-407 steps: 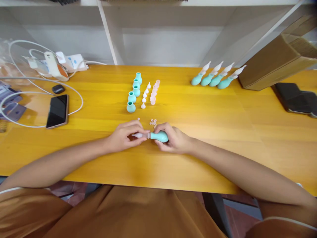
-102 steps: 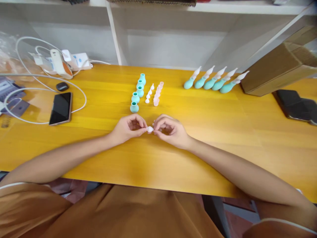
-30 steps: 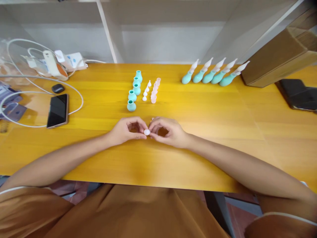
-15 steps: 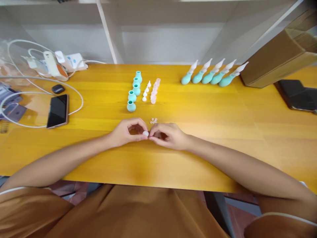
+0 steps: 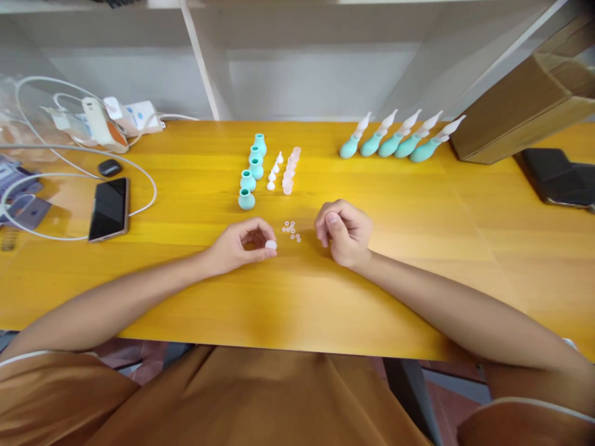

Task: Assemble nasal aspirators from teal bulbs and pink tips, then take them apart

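Note:
Between thumb and index finger, my left hand [image 5: 245,246] pinches a small white round piece [image 5: 271,245], its broad face turned to the right. My right hand [image 5: 344,232] is held apart to the right, fingers curled in and thumb pressed over them; whatever may be inside is hidden. Several tiny clear rings [image 5: 292,230] lie on the table between the hands. Beyond them stand a row of small white pointed tips [image 5: 274,176] and a row of translucent pink connectors [image 5: 289,173]. Left of these are several turquoise bulbs [image 5: 246,181] with open necks.
Several bulbs with pale tips fitted [image 5: 390,146] lie in a row at the back right, near a cardboard box [image 5: 520,105]. A phone [image 5: 109,209], cables and chargers [image 5: 139,118] occupy the left. A dark object [image 5: 558,179] lies at the far right.
My right hand has moved right, away from my left hand, and curled up. More of the clear rings now show. My left hand still pinches the white piece and has barely shifted.

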{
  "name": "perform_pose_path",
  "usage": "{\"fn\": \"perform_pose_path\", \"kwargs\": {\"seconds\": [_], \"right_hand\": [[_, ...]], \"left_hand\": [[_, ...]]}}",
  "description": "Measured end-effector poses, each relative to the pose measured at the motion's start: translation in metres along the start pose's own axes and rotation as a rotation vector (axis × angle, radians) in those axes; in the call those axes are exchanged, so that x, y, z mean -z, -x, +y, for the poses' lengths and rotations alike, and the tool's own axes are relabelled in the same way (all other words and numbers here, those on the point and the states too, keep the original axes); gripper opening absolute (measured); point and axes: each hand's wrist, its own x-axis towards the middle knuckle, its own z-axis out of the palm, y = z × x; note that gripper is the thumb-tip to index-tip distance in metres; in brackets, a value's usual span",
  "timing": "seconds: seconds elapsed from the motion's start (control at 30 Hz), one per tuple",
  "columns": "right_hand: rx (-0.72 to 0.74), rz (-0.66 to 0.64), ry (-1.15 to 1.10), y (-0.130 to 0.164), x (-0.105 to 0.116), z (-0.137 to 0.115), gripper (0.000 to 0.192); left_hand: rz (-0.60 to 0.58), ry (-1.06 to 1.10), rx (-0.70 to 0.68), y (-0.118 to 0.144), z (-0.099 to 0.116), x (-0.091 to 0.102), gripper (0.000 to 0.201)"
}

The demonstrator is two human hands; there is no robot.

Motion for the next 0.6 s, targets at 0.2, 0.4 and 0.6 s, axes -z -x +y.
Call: {"fn": "perform_pose_path", "kwargs": {"seconds": [0.2,0.4,0.6], "right_hand": [[-0.096,0.047,0.110,-0.016,0.011,0.017,0.039],[0.023,-0.189,0.545,-0.026,0.020,0.035,0.021],[0.033,-0.501,0.772,-0.025,0.018,0.041,0.064]], "left_hand": [[0.015,-0.134,-0.028,0.000,0.002,0.000,0.034],[0.037,-0.724,-0.209,0.002,0.006,-0.001,0.016],[0.006,-0.851,-0.211,0.002,0.001,-0.002,0.017]]}}
